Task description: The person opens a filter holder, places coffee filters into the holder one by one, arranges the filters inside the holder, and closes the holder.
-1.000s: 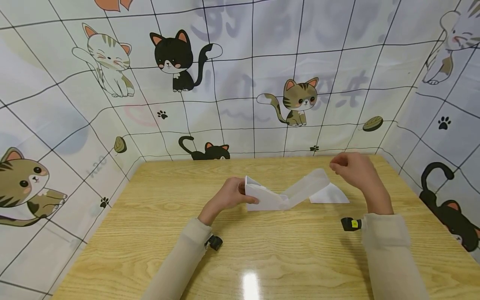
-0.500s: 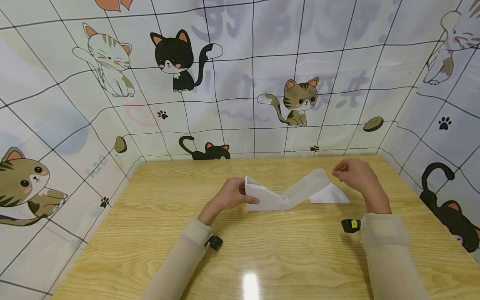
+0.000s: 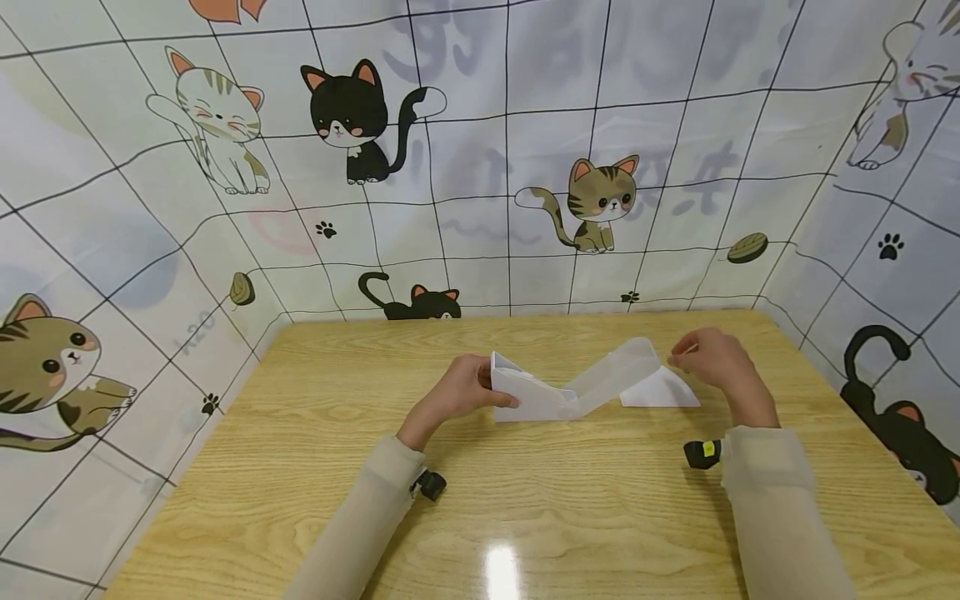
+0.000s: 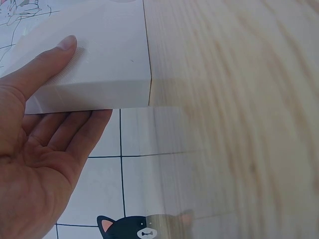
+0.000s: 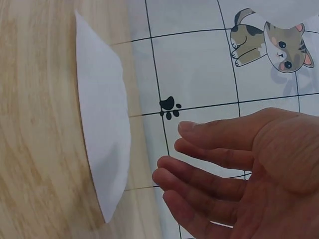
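A white box (image 3: 532, 398) with a slanted top stands on the table, and a frosted, see-through lid (image 3: 615, 375) angles up from its low right end. My left hand (image 3: 457, 387) grips the tall left end of this box, with the thumb on its near face; in the left wrist view the fingers of the left hand (image 4: 55, 134) go behind it. Behind the lid's raised end lies a white piece (image 3: 662, 389), which looks like folded paper with a curved edge. Just right of the lid tip hovers my right hand (image 3: 712, 362), fingers loosely bent and holding nothing.
The wood-grain table (image 3: 525, 500) reaches back to a cloth wall (image 3: 480, 167) with a grid and cartoon cats, which also closes off both sides. A small black camera (image 3: 702, 454) sits on the right wrist, another black camera (image 3: 430, 485) on the left.
My right hand has come down slightly, closer to the white piece and the lid's raised end. The left hand and the box have stayed in place.
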Available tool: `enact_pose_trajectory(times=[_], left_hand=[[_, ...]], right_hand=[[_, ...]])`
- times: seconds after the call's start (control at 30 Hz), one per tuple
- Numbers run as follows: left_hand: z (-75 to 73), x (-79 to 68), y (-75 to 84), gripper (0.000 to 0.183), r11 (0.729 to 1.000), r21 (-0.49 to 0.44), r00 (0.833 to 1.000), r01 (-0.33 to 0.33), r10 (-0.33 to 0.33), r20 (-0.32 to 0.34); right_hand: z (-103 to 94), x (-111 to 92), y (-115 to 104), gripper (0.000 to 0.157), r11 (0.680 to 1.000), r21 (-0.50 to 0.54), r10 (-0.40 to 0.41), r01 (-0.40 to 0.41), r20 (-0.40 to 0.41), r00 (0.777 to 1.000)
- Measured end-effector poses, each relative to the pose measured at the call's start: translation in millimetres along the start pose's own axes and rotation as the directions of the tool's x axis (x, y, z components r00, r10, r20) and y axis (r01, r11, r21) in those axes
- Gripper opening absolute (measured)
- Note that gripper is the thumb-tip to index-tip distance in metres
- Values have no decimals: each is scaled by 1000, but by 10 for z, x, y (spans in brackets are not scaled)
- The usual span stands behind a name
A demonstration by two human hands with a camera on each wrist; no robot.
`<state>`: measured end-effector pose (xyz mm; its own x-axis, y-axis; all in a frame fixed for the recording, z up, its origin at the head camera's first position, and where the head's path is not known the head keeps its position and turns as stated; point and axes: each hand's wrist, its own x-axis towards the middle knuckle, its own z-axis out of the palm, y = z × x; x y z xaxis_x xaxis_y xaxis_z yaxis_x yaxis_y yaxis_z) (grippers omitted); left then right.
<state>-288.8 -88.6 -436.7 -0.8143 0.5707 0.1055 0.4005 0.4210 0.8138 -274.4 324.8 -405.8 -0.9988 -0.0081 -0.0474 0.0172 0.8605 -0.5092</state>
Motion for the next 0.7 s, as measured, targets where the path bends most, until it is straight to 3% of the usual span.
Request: enact_pose_trajectory(times=[0.3, 0.7], left_hand=[[6, 3, -5, 33, 1000, 11, 1000, -2, 3, -2], [8, 6, -13, 32, 1000, -7, 1000, 0, 0, -5]], right_hand=[[48, -14, 65, 42, 998, 23, 57, -57, 11, 998], [112, 0, 132, 45, 997, 12, 74, -74, 24, 997]])
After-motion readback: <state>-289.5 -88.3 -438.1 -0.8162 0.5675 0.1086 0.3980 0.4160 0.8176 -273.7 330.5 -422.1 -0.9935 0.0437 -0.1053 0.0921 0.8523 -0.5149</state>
